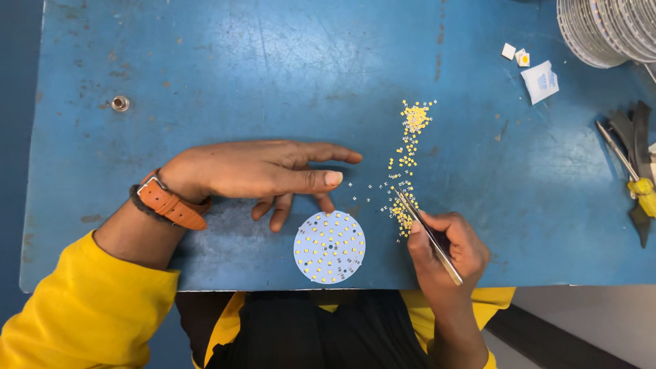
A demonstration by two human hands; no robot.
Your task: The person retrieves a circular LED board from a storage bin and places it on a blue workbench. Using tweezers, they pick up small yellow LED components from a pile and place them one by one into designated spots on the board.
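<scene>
A round white circuit disc [329, 247] dotted with small yellow chips lies near the front edge of the blue table [205, 75]. My left hand [263, 174] rests flat on the table just above the disc, fingers spread, holding nothing; an orange-strapped watch [171, 201] is on its wrist. My right hand [447, 249] grips metal tweezers [427, 236], whose tips touch the lower end of a scattered trail of tiny yellow chips [408, 147] right of the disc.
Coiled white strip reels [605, 27] sit at the far right corner. Small white packets [540, 80] lie beside them. A yellow-handled screwdriver [629, 167] and dark tools lie at the right edge. A metal bolt head [120, 103] sits far left.
</scene>
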